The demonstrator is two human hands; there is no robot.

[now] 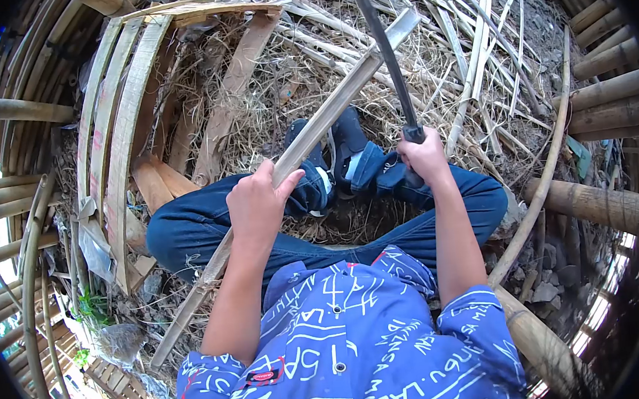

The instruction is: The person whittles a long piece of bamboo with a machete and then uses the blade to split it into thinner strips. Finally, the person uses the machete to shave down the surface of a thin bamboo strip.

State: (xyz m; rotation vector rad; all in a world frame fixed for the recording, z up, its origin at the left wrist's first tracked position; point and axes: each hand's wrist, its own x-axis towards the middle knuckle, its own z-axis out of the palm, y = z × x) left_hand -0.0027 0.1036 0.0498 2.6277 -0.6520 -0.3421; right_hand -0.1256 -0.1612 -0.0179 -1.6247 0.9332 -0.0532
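The left hand (257,204) grips a long, pale split-bamboo strip (328,112); the right hand (426,156) clenches the black handle (413,135) of a long dark-bladed knife (385,48). The blade crosses over the strip's upper end.

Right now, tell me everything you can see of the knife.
The knife has a long, narrow, dark blade that looks like metal, and a black handle. The right hand is closed around the handle. The blade points forward, leaning left, its far end at the picture's top edge. It crosses over the bamboo strip; whether they touch, I can't tell.
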